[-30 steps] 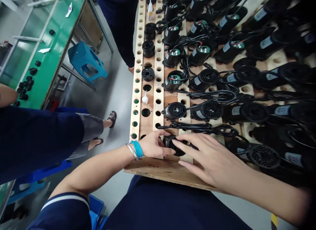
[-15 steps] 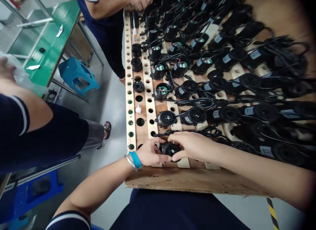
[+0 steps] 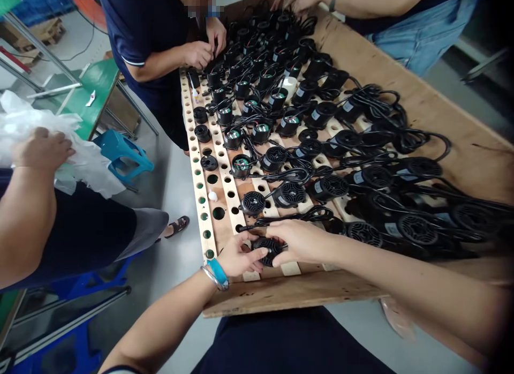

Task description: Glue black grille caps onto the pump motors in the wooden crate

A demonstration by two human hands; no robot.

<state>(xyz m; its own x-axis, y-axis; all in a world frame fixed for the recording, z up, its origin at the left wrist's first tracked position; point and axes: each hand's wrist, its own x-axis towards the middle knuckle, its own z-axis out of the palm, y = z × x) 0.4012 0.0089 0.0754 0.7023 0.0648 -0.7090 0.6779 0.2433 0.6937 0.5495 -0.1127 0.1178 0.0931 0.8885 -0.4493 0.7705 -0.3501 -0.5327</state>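
- Black plastic fills the gap between my two hands: a round, grille-topped housing (image 3: 265, 251), low in my head view, just inside the front edge of the wooden surface (image 3: 257, 300).
- My left hand (image 3: 237, 256) is closed on the housing's left side, thumb lying toward its top.
- My right hand (image 3: 299, 239) is curled in from the opposite side, digits against the housing's right, so I have it clamped between both.
- On my left wrist I see a teal band (image 3: 217, 270) beside a silver bangle (image 3: 211, 280).
- Just beyond my fingers runs a bundled black cable (image 3: 297, 217); past it stand more grille-topped housings, the closest (image 3: 253, 203) well within view.
- Toward the left edge, pale wooden strips (image 3: 203, 213) with round holes flank a small white tip (image 3: 212, 196) and a black round part (image 3: 209, 163).
- Farther off, an open housing (image 3: 241, 165) shows a green circuit board, with others like it behind.
- At the far end I see a co-worker's hand (image 3: 198, 55) among the parts; on my left another person's hand (image 3: 42, 147) grips crumpled translucent plastic (image 3: 96, 167), near a blue stool (image 3: 126, 154).
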